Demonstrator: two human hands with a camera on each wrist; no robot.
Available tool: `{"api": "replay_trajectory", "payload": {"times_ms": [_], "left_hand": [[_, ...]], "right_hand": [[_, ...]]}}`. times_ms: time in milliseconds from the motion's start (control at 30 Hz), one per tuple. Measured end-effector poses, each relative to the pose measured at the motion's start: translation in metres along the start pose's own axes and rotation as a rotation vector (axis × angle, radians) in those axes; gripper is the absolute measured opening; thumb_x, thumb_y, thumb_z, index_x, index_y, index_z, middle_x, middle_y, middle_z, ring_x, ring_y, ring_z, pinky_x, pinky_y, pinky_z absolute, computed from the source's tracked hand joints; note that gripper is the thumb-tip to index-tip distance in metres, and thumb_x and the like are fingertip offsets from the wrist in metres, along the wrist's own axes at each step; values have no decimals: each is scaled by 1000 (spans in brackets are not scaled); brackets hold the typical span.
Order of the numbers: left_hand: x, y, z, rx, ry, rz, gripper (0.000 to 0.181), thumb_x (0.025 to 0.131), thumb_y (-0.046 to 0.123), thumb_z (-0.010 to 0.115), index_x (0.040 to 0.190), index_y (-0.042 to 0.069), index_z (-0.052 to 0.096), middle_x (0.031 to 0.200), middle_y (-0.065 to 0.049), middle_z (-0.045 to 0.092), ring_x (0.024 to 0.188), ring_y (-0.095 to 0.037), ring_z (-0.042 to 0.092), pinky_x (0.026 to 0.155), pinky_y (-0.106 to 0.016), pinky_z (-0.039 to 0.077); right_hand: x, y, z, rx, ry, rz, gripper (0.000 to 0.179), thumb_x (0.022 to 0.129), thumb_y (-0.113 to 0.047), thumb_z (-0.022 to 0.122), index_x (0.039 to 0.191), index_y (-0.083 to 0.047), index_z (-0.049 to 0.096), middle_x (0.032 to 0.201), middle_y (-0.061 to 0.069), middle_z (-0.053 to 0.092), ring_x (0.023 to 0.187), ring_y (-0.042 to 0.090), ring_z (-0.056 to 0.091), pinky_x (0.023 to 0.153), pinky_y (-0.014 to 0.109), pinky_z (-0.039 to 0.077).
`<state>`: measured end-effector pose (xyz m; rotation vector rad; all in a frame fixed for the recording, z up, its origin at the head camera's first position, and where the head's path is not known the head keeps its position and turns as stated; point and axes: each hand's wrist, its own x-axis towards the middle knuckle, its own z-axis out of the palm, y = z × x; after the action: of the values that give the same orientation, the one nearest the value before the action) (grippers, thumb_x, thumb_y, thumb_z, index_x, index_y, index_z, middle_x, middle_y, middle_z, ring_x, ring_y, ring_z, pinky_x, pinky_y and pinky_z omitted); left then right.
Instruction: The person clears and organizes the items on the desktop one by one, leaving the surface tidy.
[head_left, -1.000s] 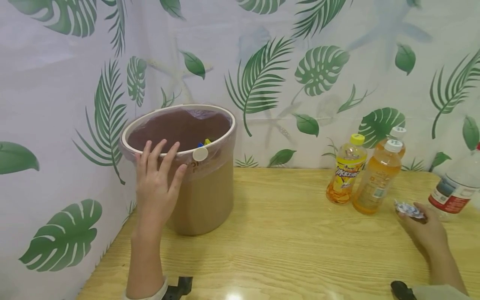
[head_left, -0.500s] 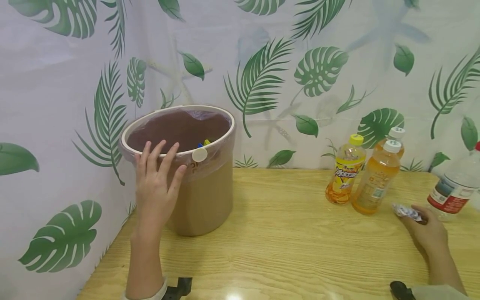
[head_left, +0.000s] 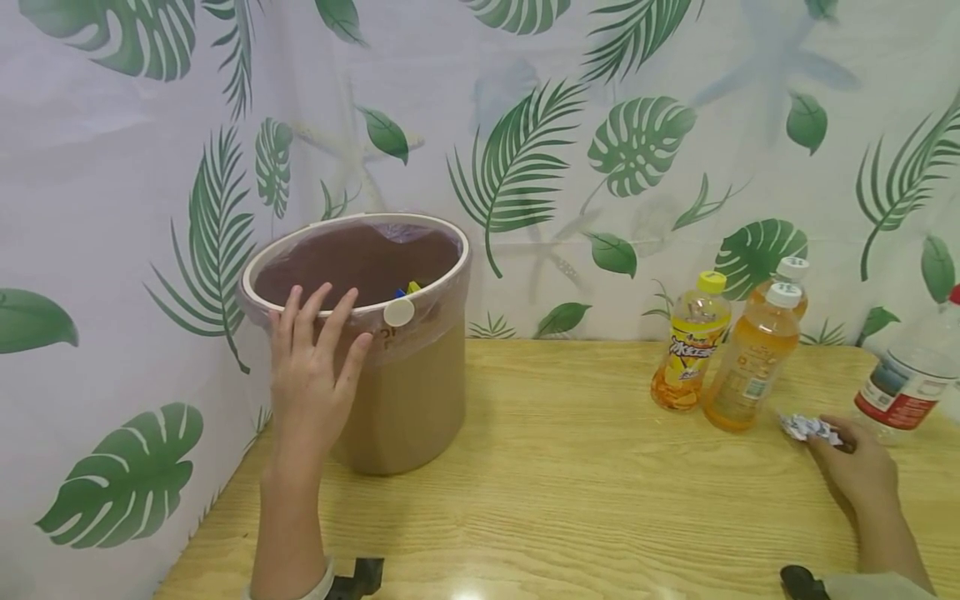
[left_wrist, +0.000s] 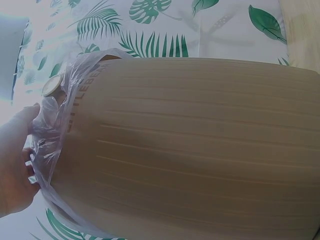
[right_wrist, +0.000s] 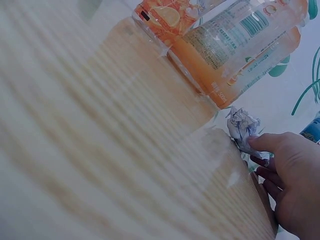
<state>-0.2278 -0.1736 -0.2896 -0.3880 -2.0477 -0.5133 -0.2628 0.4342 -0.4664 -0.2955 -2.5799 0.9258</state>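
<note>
My left hand (head_left: 313, 375) rests on the near-left rim of a tan trash bin (head_left: 408, 408), its fingers fairly straight and spread across the edge. A clear plastic liner (left_wrist: 50, 135) folds over that rim. In the right wrist view, a crumpled paper ball (right_wrist: 243, 127), white with bluish marks, is pinched between the thumb and fingers of my right hand (right_wrist: 295, 175). The head view shows this right hand low over the table, right of the orange drink bottles and just in front of the red-labelled bottle. Some of its fingertips are hidden behind the paper.
A yellow-capped bottle (head_left: 690, 342) and two white-capped bottles, the nearer one (head_left: 753, 358) full of orange liquid, stand at the right. Beside them is a clear bottle (head_left: 907, 383) with a red label. Blue and yellow items (head_left: 408, 290) show inside the bin.
The crumpled paper has turned and shifted slightly left in my right hand's fingers. My left hand stays on the bin rim, and the bottles have not moved.
</note>
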Motion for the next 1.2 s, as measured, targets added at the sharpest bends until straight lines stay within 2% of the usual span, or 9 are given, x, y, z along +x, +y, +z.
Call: {"api": "replay_trajectory", "payload": {"times_ms": [300, 433, 700, 767, 967, 1033, 1200], "left_hand": [[1, 1, -1, 3, -5, 1, 54, 97, 50, 32, 132, 13, 49, 138, -13, 39, 135, -28, 16, 110, -45, 3], [0, 1, 0, 12, -12, -2, 54, 97, 50, 31, 133, 13, 49, 138, -13, 38, 136, -27, 15, 110, -45, 3], [-2, 0, -1, 19, -27, -8, 53, 97, 49, 31, 133, 14, 48, 139, -12, 37, 136, -27, 14, 110, -44, 3], [-2, 0, -1, 15, -27, -9, 53, 97, 49, 32, 133, 14, 48, 139, -12, 37, 136, -27, 14, 110, -44, 3], [-2, 0, 1, 16, -23, -7, 53, 97, 49, 32, 133, 14, 48, 138, -13, 37, 136, -27, 14, 110, -44, 3], [-2, 0, 1, 20, -20, -4, 54, 97, 49, 31, 133, 14, 49, 138, -13, 38, 136, -27, 15, 110, -44, 3], [-1, 0, 1, 21, -11, 2, 54, 97, 50, 31, 132, 13, 49, 137, -13, 38, 135, -28, 16, 110, -45, 3]], "right_hand": [[0, -1, -3, 26, -14, 64, 53, 94, -32, 49, 128, 8, 39, 123, 37, 41, 104, 50, 42, 83, 60, 34], [1, -3, -7, 38, -18, 65, 55, 93, -34, 50, 128, 8, 39, 123, 37, 41, 105, 50, 42, 84, 61, 33], [1, -18, -19, 48, -34, 80, 58, 94, -35, 48, 131, 9, 38, 124, 38, 40, 105, 50, 41, 81, 59, 36], [2, -23, -23, 16, -11, 63, 59, 94, -38, 47, 131, 7, 40, 124, 36, 42, 104, 49, 44, 77, 57, 40], [5, -42, -36, -11, 0, -5, 60, 94, -40, 48, 132, 6, 40, 124, 37, 41, 105, 52, 42, 75, 61, 39], [5, -51, -41, 9, -10, -11, 60, 94, -38, 48, 132, 8, 38, 125, 39, 38, 107, 55, 39, 75, 64, 38], [6, -69, -52, -26, 1, -30, 60, 94, -38, 47, 133, 7, 38, 126, 39, 38, 105, 55, 41, 73, 62, 41]]}}
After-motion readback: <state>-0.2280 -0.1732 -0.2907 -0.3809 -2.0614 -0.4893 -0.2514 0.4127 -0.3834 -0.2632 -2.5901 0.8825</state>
